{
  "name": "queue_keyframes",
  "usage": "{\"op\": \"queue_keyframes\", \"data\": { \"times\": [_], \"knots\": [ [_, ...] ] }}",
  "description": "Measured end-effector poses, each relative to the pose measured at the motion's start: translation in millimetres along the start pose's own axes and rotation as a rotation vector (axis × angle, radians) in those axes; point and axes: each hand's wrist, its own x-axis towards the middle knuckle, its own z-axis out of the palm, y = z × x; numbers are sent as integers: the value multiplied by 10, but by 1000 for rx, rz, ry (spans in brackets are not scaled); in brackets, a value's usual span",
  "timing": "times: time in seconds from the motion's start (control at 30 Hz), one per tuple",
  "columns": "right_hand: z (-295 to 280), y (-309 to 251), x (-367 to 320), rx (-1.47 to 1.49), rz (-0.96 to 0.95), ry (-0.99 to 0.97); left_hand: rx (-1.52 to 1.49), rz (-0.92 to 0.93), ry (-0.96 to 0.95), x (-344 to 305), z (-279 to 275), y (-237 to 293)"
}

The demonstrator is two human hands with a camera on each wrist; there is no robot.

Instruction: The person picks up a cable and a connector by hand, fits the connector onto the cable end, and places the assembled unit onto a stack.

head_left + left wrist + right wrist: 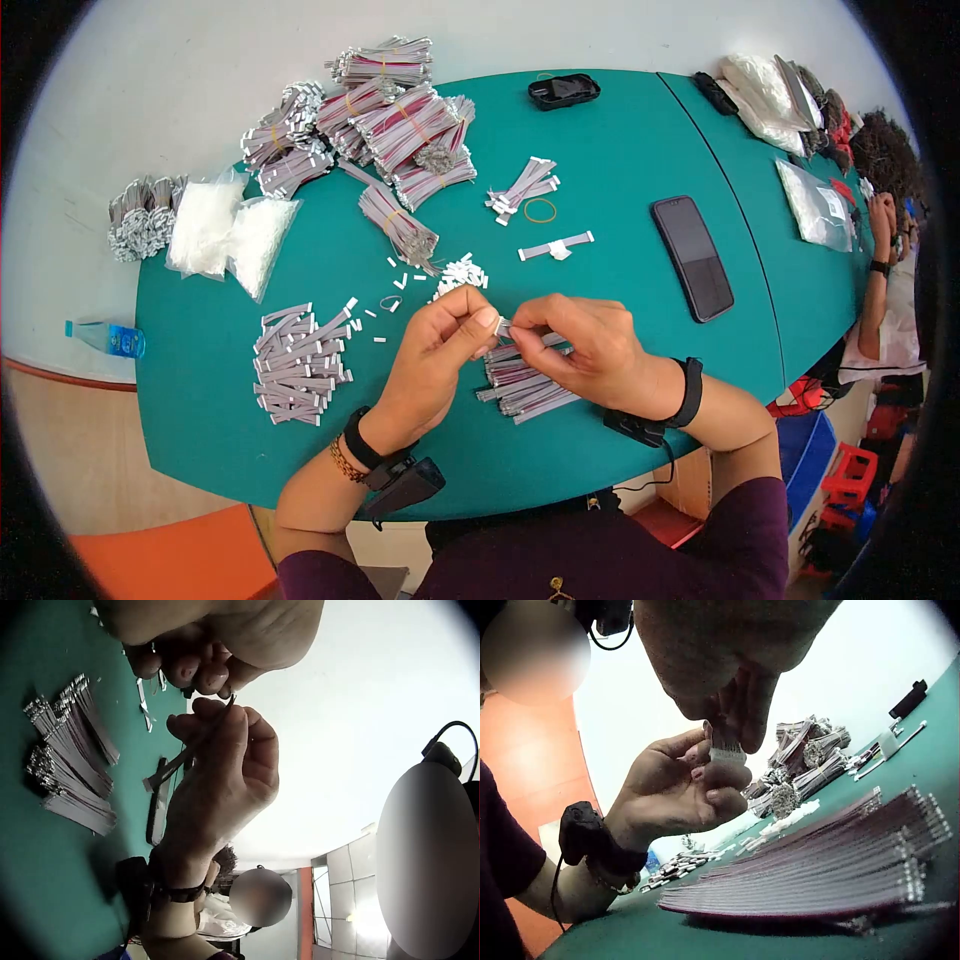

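Note:
Over the table's near middle, my left hand pinches a small white connector between thumb and forefinger. My right hand meets it there, thumb and fingertips gripping a short grey flat ribbon cable at the connector. In the left wrist view the cable's other end sticks out past the right hand. Below the right hand lies a row of grey and purple ribbon cables with bare metal ends. Beyond the left hand sits a small heap of loose white connectors.
Cables with white ends are piled at left. Bundled cables and bags of white pieces stand at the back left. A phone, a black case and a rubber band lie farther off. Another person's arm shows at right.

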Motion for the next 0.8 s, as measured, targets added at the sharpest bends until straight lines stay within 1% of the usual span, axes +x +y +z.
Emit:
{"op": "queue_keyframes", "data": {
  "times": [0.4,0.6,0.8],
  "knots": [
    [-6,-37,1,-28,10,-2,45,41,-10,1,-10,-24],
    [-9,-43,5,-42,-3,-2,54,27,-3,-3,6,-19],
    [-11,-44,5,-42,17,-8,125,65,20,-16,21,-30]
  ]
}}
